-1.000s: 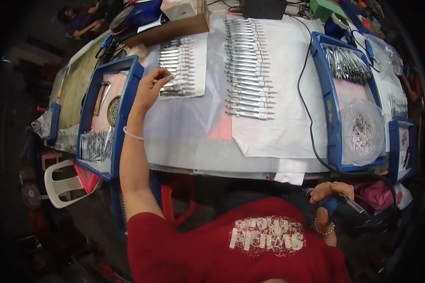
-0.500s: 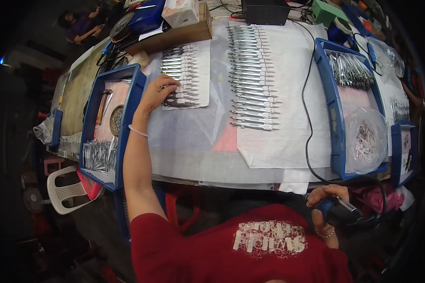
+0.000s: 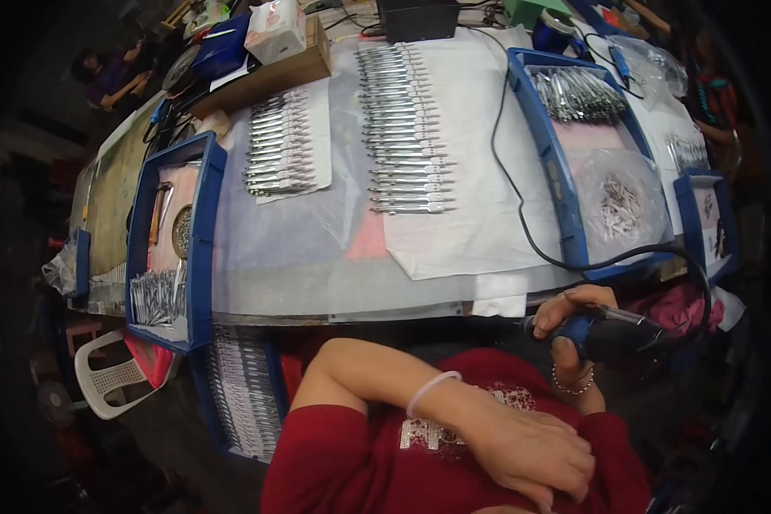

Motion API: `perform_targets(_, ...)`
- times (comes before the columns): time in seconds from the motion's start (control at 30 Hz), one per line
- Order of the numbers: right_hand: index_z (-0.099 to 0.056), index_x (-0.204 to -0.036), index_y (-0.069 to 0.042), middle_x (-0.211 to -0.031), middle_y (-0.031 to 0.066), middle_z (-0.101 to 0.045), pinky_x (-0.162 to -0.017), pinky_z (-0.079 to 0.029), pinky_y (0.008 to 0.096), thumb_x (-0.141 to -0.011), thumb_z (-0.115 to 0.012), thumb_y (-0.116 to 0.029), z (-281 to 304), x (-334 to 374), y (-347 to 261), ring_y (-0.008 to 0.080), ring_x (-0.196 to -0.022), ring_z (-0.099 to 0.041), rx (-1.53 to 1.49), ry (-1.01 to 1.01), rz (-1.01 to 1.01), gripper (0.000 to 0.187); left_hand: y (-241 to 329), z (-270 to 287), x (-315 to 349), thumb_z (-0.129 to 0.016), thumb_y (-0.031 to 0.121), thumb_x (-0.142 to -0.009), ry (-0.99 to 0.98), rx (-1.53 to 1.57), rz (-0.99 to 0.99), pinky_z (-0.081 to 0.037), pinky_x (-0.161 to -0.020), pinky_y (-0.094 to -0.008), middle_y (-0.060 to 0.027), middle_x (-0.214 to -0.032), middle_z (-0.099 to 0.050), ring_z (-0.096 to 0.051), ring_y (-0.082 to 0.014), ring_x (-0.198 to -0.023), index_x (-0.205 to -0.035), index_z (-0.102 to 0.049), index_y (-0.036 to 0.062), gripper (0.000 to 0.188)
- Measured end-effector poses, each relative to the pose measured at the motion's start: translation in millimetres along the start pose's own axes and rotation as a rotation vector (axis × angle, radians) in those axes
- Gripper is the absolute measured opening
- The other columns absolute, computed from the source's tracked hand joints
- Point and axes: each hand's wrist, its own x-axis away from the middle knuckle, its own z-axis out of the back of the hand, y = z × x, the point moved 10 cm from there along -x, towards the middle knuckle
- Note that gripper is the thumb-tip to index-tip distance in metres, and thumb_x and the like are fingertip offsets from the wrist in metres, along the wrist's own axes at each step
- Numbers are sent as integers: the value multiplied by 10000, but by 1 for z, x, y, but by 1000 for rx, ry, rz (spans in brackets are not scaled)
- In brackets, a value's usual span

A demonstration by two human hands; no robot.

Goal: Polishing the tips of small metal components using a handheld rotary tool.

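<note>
My right hand (image 3: 574, 321), at the table's front edge on the right, is closed around a blue-and-black corded power tool (image 3: 617, 332) with a metal bar along its side. A thick black cable leaves the tool. My left hand (image 3: 531, 454) is drawn back in front of my chest, back of the hand up. Its fingers are curled, and whatever they may hold is hidden beneath them. Beyond the hands, slim metal pieces with pale tips lie in two rows on white cloth: a shorter left row (image 3: 280, 144) and a longer right row (image 3: 405, 128).
A blue tray (image 3: 201, 248) at left holds a hammer (image 3: 156, 214), a round dish and metal parts. The right blue tray (image 3: 565, 214) holds metal pieces and a clear bag of small pale parts (image 3: 618, 206). The black cable (image 3: 522, 214) crosses the cloth. A white chair (image 3: 103, 377) stands lower left.
My left hand has left the shorter row and come back to my chest. My right hand still grips the corded tool. The table has shifted left in view.
</note>
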Motion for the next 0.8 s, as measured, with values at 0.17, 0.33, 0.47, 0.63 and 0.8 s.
perform_targets(0.17,-437,-1146,-78,-865,75,-596,-776,-466,292,-809,-706,-153,29,25,-23,167,-836,-574,12,-70,-8,438,5,-24,-12,-487,322,-959,-71,140,-5,-436,-774,-415,-148,-1055,-561,-546,-317,-959,-1071,-559,24,326)
perform_targets(0.33,-414,-1134,1,-722,69,-537,-565,-452,248,-771,-697,-230,68,43,-18,131,-586,-518,-60,140,74,515,-9,-47,-5,-513,342,-943,-197,116,143,-430,-723,-417,-153,-901,-521,-529,-330,-834,-962,-554,12,332)
perform_targets(0.47,-417,-1144,6,-735,72,-537,-565,-450,252,-776,-707,-267,71,53,-29,129,-596,-517,-78,150,100,542,-4,-72,-29,-508,347,-947,-97,117,45,-406,-832,-443,-149,-1046,-559,-545,-296,-964,-1076,-542,9,364)
perform_targets(0.63,-413,-1146,14,-733,78,-539,-560,-453,262,-764,-713,-243,74,69,-43,139,-593,-518,-62,135,155,549,-7,-81,-19,-603,389,-862,-96,261,89,-433,-675,-432,-148,-817,-527,-532,-352,-805,-924,-513,13,391)
perform_targets(0.8,-449,-1169,12,-872,139,-611,-635,-467,239,-793,-657,-143,85,75,-31,124,-658,-560,-3,213,77,457,-21,-39,39,-619,322,-876,-23,-95,303,-458,-644,-377,-101,-771,-599,-587,-314,-727,-847,-598,31,293)
